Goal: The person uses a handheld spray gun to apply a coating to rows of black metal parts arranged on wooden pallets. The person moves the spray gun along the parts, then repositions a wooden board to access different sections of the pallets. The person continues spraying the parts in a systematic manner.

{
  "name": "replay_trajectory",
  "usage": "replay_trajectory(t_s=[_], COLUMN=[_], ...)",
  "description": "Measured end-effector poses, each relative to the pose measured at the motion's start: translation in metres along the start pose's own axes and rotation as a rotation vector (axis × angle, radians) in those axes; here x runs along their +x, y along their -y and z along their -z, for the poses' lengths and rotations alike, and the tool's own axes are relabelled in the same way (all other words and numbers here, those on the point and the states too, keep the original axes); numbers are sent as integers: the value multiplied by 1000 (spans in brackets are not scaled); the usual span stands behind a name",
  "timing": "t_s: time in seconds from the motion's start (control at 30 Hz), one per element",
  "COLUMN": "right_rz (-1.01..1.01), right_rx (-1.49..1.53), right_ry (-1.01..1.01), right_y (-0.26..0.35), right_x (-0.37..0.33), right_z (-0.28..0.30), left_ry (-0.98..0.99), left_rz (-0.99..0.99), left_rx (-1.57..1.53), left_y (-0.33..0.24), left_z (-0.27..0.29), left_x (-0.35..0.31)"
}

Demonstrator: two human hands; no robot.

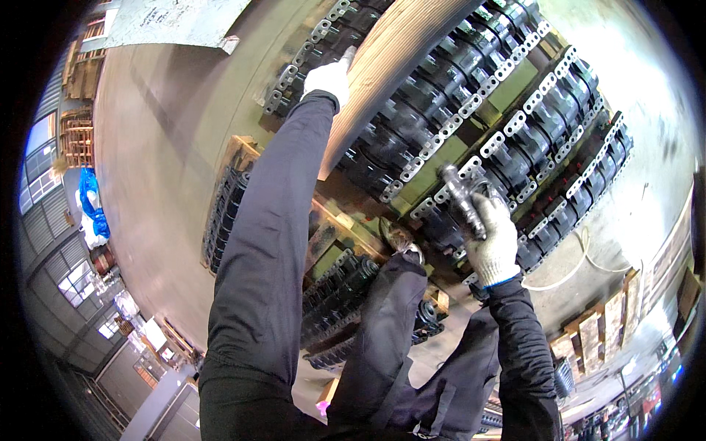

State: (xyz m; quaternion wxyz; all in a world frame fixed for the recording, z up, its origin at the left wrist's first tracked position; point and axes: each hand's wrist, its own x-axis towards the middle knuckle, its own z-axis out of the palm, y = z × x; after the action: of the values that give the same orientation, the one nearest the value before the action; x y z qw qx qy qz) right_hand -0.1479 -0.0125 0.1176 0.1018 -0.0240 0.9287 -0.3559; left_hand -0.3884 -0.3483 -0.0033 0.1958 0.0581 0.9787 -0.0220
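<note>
Metal tool clasped in the gloved right hand, slanting over rows of black metal links, well apart from the broad wooden beam. Left hand, gloved too, laid against the beam's left edge, forefinger stretched up along the wood; impossible to tell that grip as curled round the edge or merely pressing, with thumb and other fingers out of clear sight. For steady work, probably best to keep the left palm firm on the beam, fingertips clear of any pinch between wood and metal, and the right grip snug, wrist straight. Wise also to mind the footing, with one shoe so close among the links and wooden framing. Hard to make out: the exact kind of tool, partly covered by the glove; the underside of the beam and anything beneath. Cut off by the top edge: the beam's far end. Partly hidden behind the trouser legs: the nearest links. Second shoe likewise not clearly visible.
</note>
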Motion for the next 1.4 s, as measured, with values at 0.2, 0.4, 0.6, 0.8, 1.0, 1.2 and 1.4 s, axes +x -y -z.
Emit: replay_trajectory(t_s=[0.2,0.4,0.6,0.8,1.0,1.2,1.4], right_rz=[80,-2,-6,91,46,-51,36], right_rx=[16,80,-3,22,42,2,-32], right_ry=[445,175,79,438,239,91,321], right_y=[23,18,8,23,20,-5,7], right_x=[-19,-25,-18,-51,-57,-35,-52], right_z=[-10,-16,-3,-19,-27,-6,-15], left_ry=[3,-3,20,-12,-12,-11,-37], left_rz=[-22,-42,-33,-22,-27,-15,-39], left_rx=[-31,-16,45,12,19,10,17], left_y=[-2,-3,-5,0,-6,-1,-3], left_z=[3,5,8,0,4,2,1], left_x=[1,0,-3,1,-1,-1,-1])
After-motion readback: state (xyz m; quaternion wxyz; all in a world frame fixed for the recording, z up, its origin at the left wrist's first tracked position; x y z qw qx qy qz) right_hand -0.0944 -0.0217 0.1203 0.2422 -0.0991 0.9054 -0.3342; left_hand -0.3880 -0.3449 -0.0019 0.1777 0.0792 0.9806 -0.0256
